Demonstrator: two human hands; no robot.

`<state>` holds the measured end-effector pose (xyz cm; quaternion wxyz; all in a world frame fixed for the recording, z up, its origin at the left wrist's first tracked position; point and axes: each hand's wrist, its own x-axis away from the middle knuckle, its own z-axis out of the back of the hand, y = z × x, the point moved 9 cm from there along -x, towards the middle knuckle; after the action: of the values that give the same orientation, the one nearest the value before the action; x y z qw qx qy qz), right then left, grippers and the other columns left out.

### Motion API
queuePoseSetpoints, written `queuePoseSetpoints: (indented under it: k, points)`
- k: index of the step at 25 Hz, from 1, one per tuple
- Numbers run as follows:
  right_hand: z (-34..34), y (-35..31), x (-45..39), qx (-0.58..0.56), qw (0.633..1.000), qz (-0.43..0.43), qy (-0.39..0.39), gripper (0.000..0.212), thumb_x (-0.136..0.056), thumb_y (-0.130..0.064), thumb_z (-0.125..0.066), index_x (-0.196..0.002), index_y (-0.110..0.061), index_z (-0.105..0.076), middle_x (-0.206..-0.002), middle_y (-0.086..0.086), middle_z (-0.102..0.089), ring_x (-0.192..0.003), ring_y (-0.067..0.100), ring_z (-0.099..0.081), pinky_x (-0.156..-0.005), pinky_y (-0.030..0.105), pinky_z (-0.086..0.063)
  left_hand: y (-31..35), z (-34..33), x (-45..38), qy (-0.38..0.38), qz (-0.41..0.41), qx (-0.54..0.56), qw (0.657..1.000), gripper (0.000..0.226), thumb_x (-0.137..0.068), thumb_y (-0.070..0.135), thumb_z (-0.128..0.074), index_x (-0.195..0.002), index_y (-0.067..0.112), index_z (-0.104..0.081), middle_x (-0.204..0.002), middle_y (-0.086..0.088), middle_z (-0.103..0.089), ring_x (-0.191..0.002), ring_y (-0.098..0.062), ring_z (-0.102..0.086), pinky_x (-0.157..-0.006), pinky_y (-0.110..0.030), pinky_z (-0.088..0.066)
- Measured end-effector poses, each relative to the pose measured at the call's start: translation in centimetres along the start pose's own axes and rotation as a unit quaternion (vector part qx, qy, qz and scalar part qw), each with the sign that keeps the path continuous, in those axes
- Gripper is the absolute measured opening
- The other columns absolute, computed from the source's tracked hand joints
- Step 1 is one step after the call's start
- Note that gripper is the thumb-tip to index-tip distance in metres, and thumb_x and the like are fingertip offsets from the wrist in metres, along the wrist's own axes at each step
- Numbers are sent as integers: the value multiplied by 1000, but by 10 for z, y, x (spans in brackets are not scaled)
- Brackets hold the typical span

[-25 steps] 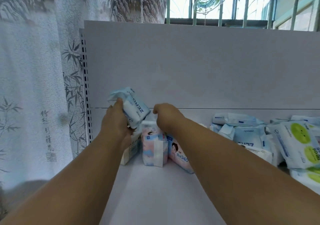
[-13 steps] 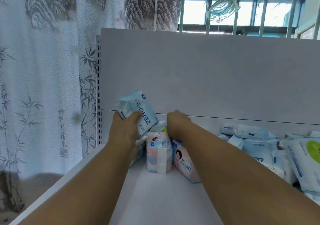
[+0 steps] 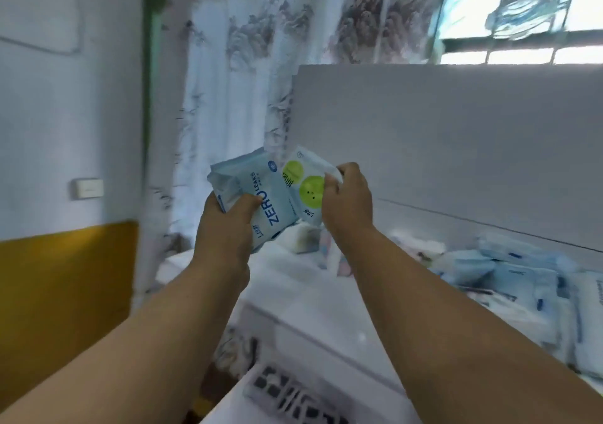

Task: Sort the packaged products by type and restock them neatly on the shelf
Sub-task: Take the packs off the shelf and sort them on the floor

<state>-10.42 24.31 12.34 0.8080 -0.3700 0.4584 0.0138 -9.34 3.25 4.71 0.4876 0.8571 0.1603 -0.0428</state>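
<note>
1. Two packs are up in front of me, above the white shelf (image 3: pixel 303 296), side by side and touching along their inner edges.
2. My left hand (image 3: pixel 225 228) grips the pale blue pack (image 3: pixel 257 195) printed "ZERO LEAKS", thumb curled over its face and fingers wrapped behind its lower left corner; the pack is tilted, its top leaning toward 11 o'clock.
3. My right hand (image 3: pixel 347 202) pinches the white pack with green circles (image 3: pixel 301 184) by its right edge, fingers curled around that side; this pack sits at 3 o'clock of the blue one.
4. Below the held packs, toward 6 o'clock, a few small packs (image 3: pixel 306 239) stand on the shelf near its back panel (image 3: pixel 456 149); they are blurred, with pink and white showing.
5. At 4 o'clock a loose heap of blue and white packs (image 3: pixel 509 280) lies on the shelf, spreading out to the right edge of view.
6. At 10 o'clock hangs a white curtain with a grey tree print (image 3: pixel 235 65), and further left a wall (image 3: pixel 65 113) painted white above and yellow below carries a small switch plate (image 3: pixel 87 189).
7. At 1 o'clock, above the back panel, is a barred window (image 3: pixel 522 16).
</note>
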Motion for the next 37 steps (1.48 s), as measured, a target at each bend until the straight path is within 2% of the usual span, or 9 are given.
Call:
queuePoseSetpoints:
  k: [5, 9, 13, 18, 23, 26, 30, 33, 37]
  points:
    - [-65, -88, 110, -136, 983, 15, -124, 6, -99, -21, -46, -97, -16, -47, -98, 4, -56, -85, 19, -49, -66, 29, -32, 54, 134, 102, 138, -40, -59, 988, 21, -88, 6, -63, -96, 25, -58, -90, -3, -73, -73, -23, -71, -57, -37, -59]
    - [-117, -165, 227, -219, 951, 2, -219, 8, -100, -26, -45, -98, -18, -47, -97, 2, -57, -83, 18, -53, -67, 29, -38, 90, 261, 180, 239, -50, -87, 966, 25, -88, 6, -64, -99, 28, -59, -93, -2, -73, -77, -25, -72, -65, -47, -58]
    - [-170, -216, 361, -230, 926, -27, -298, 9, -100, -27, -46, -102, -19, -50, -100, 1, -57, -86, 18, -52, -68, 27, -31, 96, 400, 260, 327, -13, -111, 938, 27, -85, 5, -65, -100, 27, -61, -94, -7, -74, -76, -28, -72, -68, -59, -56]
    - [-245, -231, 574, -212, 878, -134, -408, 8, -98, -27, -48, -98, -18, -50, -95, 1, -59, -88, 21, -56, -74, 34, -44, 70, 579, 363, 416, 65, -149, 895, 25, -87, 2, -62, -95, 26, -61, -89, -2, -75, -78, -26, -72, -69, -49, -59]
    - [-304, -131, 811, -139, 804, -292, -499, 12, -98, -27, -52, -97, -15, -54, -81, -7, -55, -74, 13, -54, -70, 30, -43, -63, 740, 463, 501, 207, -171, 823, 22, -88, 6, -63, -95, 26, -58, -96, -6, -72, -79, -26, -72, -56, -37, -58]
    - [-334, -49, 937, -111, 773, -348, -519, 14, -94, -31, -55, -90, -18, -53, -81, 0, -60, -78, 24, -63, -77, 48, -55, -171, 824, 507, 511, 291, -195, 785, 20, -89, 7, -61, -92, 26, -55, -91, -5, -70, -71, -24, -70, -47, -29, -53]
    - [-376, 59, 1086, -65, 740, -396, -540, 22, -78, -47, -54, -86, -26, -53, -86, 5, -65, -84, 30, -67, -77, 57, -55, -317, 938, 562, 519, 367, -255, 728, 27, -82, 16, -69, -107, 15, -59, -98, -8, -69, -77, -24, -70, -53, -32, -56]
    - [-404, 126, 1177, -40, 723, -415, -551, 27, -67, -61, -50, -82, -40, -52, -85, 1, -65, -83, 27, -67, -78, 56, -55, -415, 1017, 588, 496, 405, -322, 698, 29, -74, 25, -77, -98, 16, -63, -91, -5, -70, -77, -24, -70, -69, -41, -60]
    - [-451, 196, 1275, -40, 709, -434, -554, 21, -77, -49, -54, -85, -30, -51, -90, 4, -64, -86, 28, -68, -78, 55, -57, -542, 1108, 596, 419, 443, -383, 695, 37, -73, 32, -81, -101, 14, -65, -96, -6, -70, -83, -25, -70, -79, -43, -59]
